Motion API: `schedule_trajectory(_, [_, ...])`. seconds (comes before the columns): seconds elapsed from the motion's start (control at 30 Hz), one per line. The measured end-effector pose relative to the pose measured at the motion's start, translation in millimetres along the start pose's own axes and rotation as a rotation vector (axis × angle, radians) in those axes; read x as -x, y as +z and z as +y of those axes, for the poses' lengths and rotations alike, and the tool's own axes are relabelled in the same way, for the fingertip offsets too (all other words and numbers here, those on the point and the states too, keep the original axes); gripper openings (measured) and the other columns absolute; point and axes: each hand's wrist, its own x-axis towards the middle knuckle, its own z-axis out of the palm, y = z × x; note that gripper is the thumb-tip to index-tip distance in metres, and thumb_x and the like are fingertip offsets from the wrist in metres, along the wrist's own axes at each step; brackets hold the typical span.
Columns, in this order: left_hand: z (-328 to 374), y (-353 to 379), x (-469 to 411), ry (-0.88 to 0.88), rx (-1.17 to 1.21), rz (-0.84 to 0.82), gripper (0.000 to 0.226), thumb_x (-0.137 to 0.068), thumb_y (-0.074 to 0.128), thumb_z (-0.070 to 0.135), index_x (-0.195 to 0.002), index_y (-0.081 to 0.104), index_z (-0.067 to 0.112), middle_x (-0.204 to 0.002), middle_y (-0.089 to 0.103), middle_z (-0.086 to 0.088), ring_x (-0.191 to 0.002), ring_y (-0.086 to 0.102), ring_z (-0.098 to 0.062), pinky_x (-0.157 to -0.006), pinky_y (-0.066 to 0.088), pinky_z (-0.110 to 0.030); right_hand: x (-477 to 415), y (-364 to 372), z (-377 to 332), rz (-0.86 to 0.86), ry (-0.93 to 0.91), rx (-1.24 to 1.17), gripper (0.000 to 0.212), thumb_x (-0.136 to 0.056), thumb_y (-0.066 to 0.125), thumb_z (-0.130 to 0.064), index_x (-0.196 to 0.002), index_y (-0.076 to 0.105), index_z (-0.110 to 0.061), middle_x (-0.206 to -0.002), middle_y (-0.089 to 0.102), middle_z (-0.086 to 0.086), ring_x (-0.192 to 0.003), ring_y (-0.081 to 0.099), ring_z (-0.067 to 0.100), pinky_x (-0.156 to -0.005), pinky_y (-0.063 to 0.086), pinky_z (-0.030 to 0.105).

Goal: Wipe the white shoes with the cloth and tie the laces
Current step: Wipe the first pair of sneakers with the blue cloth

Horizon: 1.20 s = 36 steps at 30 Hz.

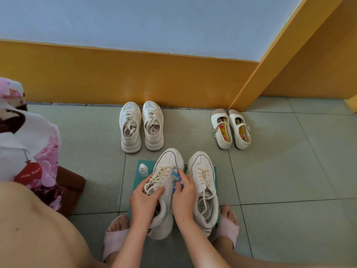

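Two white chunky sneakers stand side by side on a teal mat (213, 170), toes pointing away from me. My left hand (144, 198) grips the left sneaker (168, 161) over its tongue and cream laces. My right hand (183, 192) holds a blue patterned cloth (176, 176) against the right side of that same sneaker. The right sneaker (202, 171) stands untouched, its laces hanging loose.
A small clear bottle (143, 170) stands on the mat's far left corner. Another pair of white sneakers (142, 126) and a pair of white strap shoes (230, 128) sit by the yellow wall. My feet in pink slippers (116, 236) flank the mat. A floral fabric bundle (29, 144) lies left.
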Motion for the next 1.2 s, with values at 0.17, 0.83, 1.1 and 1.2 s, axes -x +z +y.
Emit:
schedule_trajectory(0.17, [2,-3,0,-0.013,0.015,-0.013,0.047,-0.075,0.076,0.012,-0.120,0.061,0.015,-0.104,0.066,0.002,-0.095,0.060,-0.012,-0.086,0.046,-0.027,18,-2,2,-0.042,0.009,-0.049,0.042,-0.095,0.046,0.001,-0.129,0.056,-0.022,-0.119,0.051,-0.010,-0.112,0.047,0.000,-0.094,0.034,0.002])
schedule_trajectory(0.83, [1,-6,-2,-0.059,0.033,-0.021,0.053,-0.071,0.080,0.018,-0.121,0.061,0.016,-0.107,0.068,-0.004,-0.100,0.062,-0.018,-0.089,0.049,-0.033,34,-32,-6,-0.093,0.329,-0.581,0.025,-0.096,0.046,-0.007,-0.112,0.060,-0.020,-0.110,0.067,0.002,-0.100,0.065,0.015,-0.089,0.052,0.036])
schedule_trajectory(1.1, [2,-5,-3,-0.064,0.055,-0.021,0.053,-0.072,0.079,0.017,-0.122,0.061,0.016,-0.108,0.068,-0.003,-0.099,0.061,-0.016,-0.086,0.048,-0.029,34,-21,-3,-0.036,0.026,-0.028,0.038,-0.096,0.048,-0.006,-0.126,0.051,-0.029,-0.132,0.041,-0.011,-0.125,0.039,0.001,-0.103,0.035,0.016])
schedule_trajectory(1.2, [1,-5,-3,-0.060,0.051,-0.020,0.053,-0.071,0.080,0.017,-0.121,0.062,0.015,-0.106,0.069,-0.004,-0.097,0.063,-0.016,-0.086,0.050,-0.030,36,-20,-5,-0.015,-0.035,-0.018,0.034,-0.098,0.046,-0.011,-0.122,0.060,-0.031,-0.140,0.034,-0.013,-0.130,0.030,-0.005,-0.099,0.028,0.003])
